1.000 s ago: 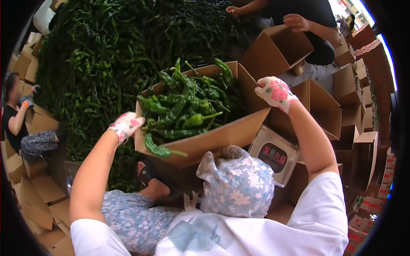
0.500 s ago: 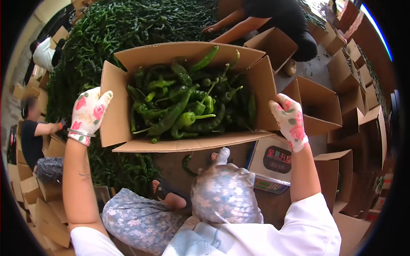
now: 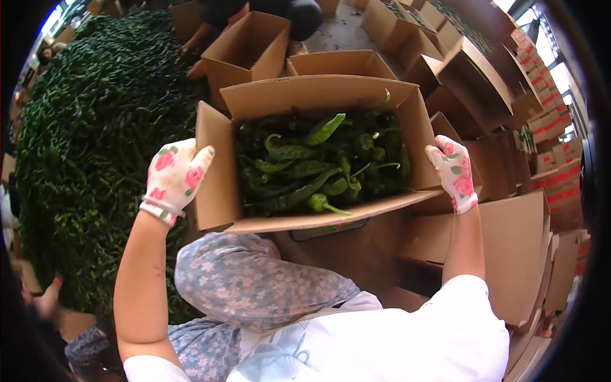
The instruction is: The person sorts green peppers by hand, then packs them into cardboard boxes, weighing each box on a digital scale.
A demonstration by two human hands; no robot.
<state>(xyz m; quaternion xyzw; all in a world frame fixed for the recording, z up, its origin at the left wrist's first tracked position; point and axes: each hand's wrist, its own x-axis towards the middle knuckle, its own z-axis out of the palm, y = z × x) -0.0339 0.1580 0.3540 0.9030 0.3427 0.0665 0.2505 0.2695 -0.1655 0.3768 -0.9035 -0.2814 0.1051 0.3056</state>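
Note:
An open cardboard box [image 3: 215, 170] holds many long green peppers [image 3: 305, 167], and its flaps stand up. My left hand [image 3: 173, 178], in a white glove with a rose print, grips the left flap, thumb inside and fingers hidden behind the cardboard. On the opposite side my right hand [image 3: 454, 170], gloved the same way, pinches the right flap. The box hangs between both hands above my bent knee. Below its near edge, a strip of the scale [image 3: 330, 230] shows; the rest of it is hidden.
A large heap of green peppers [image 3: 95, 127] spreads over the left. A co-worker's hand [image 3: 196, 70] is at its far edge, beside an open box [image 3: 248, 48]. More open cartons [image 3: 477, 79] crowd the right, with stacked boxes [image 3: 554, 169] behind. Another person's arm [image 3: 49, 298] shows lower left.
My view has turned to the right. I still hold the box by both ends, and it now covers most of the scale. My raised knee has come closer beneath it.

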